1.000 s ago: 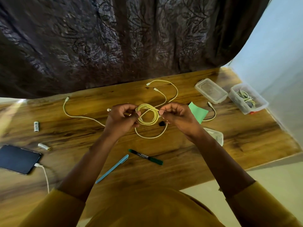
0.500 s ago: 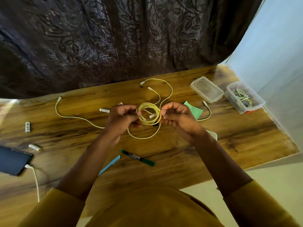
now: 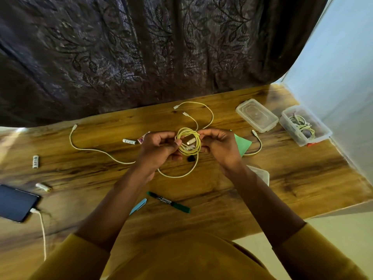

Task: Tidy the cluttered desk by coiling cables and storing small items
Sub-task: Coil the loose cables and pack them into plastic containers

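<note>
Left hand (image 3: 159, 150) and right hand (image 3: 220, 146) both pinch the yellow cable coil (image 3: 188, 143) at desk (image 3: 282, 178) centre, fingers curled round opposite sides, a loose loop hanging below at 6 o'clock. Step looks like coiling, nearly finished. Next probably tuck the plug end, then carry it to the open box (image 3: 302, 126) at 2 o'clock holding other coiled cables. Loose cable (image 3: 90, 148) at 9 o'clock, uncoiled

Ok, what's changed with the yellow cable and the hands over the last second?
Both the left hand and right hand kept their grip on the yellow cable coil. The coil looks tighter now, with a white connector drawn in across its middle. The slack loop hanging towards the person has stayed about the same. The green marker, phone and open box lie as before.
</note>
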The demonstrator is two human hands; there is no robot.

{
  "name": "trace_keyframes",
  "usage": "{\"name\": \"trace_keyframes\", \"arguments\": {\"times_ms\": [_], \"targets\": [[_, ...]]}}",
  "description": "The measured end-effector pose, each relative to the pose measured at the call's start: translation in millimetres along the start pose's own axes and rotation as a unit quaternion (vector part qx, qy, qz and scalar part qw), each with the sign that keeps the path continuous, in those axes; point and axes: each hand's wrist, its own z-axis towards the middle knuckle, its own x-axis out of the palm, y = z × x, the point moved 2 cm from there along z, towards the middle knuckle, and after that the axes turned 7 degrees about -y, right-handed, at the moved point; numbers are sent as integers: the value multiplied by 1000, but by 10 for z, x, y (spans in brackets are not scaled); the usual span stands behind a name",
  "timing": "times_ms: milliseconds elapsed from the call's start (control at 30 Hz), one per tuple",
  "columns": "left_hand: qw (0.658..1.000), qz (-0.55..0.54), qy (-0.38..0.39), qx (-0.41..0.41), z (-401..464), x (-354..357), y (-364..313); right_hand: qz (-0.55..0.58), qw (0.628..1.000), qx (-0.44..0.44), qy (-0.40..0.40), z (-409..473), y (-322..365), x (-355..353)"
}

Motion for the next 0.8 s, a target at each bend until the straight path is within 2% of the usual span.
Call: {"name": "trace_keyframes", "arguments": {"times_ms": [233,333,400,500,600,733,800], "targets": [[997,36,-64,10,86,75,0,-46,998,-40,-9,32,53,51],[991,99,-78,42,83,118,-28,-40,999,-34,3,74,32,2],[974,180,-101,91,101,146,-54,-20,999,-13,30,103,7,-51],[925,302,-132,189,165,232,-95,13,997,16,71,112,-1,-150],[889,355,-122,261,224,425,-139,25,997,29,63,137,1,-276],[902,345,-95,241,340,690,-201,14,1000,16,20,147,44,-541],[936,295,-50,183,427,820,-211,15,1000,4,-4,136,86,-710]]}}
